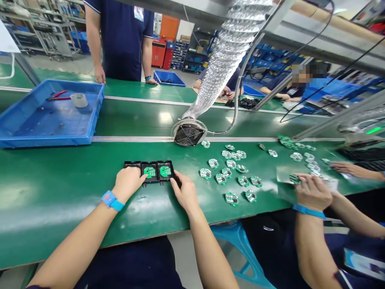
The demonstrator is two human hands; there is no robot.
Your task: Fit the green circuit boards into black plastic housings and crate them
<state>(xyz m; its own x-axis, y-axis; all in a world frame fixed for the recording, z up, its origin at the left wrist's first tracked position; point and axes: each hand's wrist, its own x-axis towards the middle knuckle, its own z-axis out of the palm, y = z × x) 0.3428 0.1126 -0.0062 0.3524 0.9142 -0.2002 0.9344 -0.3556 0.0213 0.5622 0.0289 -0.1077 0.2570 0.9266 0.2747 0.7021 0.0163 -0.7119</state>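
A black plastic tray (134,164) with three pockets lies on the green bench (60,192) in front of me. Its middle and right pockets each hold a small green circuit board (165,171); the left pocket looks partly covered by my hand. My left hand (128,182) rests on the tray's near left side with fingers curled over its edge. My right hand (185,192) grips the tray's right end, fingers closed around it. Several loose green circuit boards (231,175) lie scattered on the bench to the right of my right hand.
A blue bin (18,136) with red pliers and a tape roll stands at back left. A silver duct with a round fan (189,133) hangs over the belt. A co-worker's hands (313,192) work at right; another person (123,36) stands across the line.
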